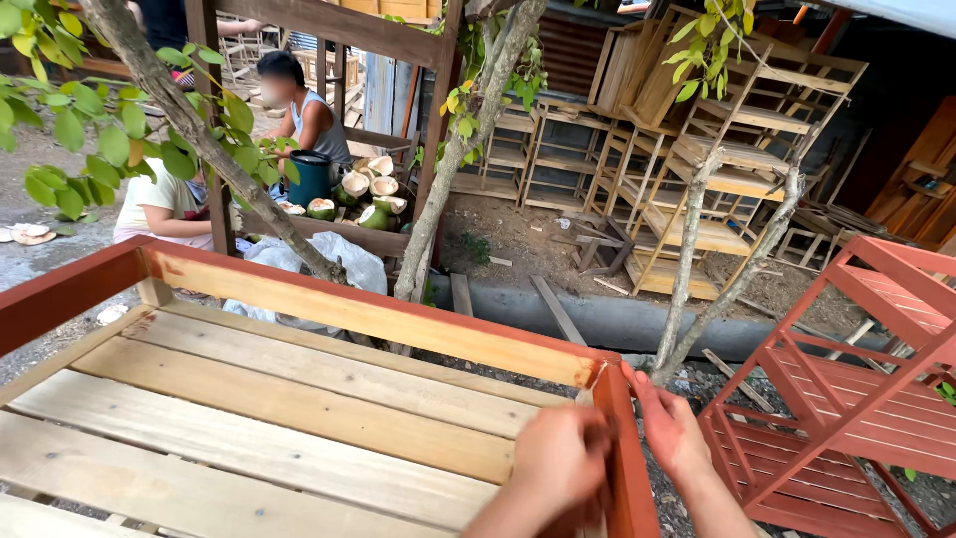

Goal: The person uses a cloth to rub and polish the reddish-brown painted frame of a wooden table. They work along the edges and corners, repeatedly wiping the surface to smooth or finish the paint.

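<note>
The slatted wooden frame shows pale, bare wood on its boards, while its outer rails carry reddish-brown paint — the inner face of the far rail stays yellowish and raw. The painted rack to the right is a brighter coral red all over. Stacked unpainted shelves behind are light tan. The cut coconuts are green with white insides — beside a dark teal bucket.

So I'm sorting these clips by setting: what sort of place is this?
Probably an outdoor woodworking yard: stacked bare wooden racks, a red-painted rack, and a half-painted slatted frame under both hands.
</note>
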Tool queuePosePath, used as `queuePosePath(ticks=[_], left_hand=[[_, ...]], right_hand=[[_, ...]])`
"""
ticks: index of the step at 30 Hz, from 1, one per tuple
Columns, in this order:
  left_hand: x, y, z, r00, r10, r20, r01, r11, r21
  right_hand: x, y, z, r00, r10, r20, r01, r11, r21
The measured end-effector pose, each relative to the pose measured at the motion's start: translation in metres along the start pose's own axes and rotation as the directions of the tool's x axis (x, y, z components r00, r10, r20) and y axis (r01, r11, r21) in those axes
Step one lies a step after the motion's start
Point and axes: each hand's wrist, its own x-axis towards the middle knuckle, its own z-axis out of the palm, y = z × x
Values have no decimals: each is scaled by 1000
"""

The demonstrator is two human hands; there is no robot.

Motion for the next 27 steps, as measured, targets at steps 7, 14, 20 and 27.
queuePosePath(ticks=[7,14,20,27], left_hand=[[-65,2,-3,945,-71,319,97,993,-66],[-12,8,-1,985,-172,35,173,984,-40],[58,-20,23,962,-262,-81,258,965,-50],[-1,-7,18,979,-205,-4,205,979,-17]], right_hand=[[0,-4,-1,1000,6,-1,-6,999,-54],[-14,-29,-20,980,158,119,-159,987,-8],[-72,-22,-58,944,302,130,-311,949,54],[-78,13,-58,938,332,100,-339,939,63]])
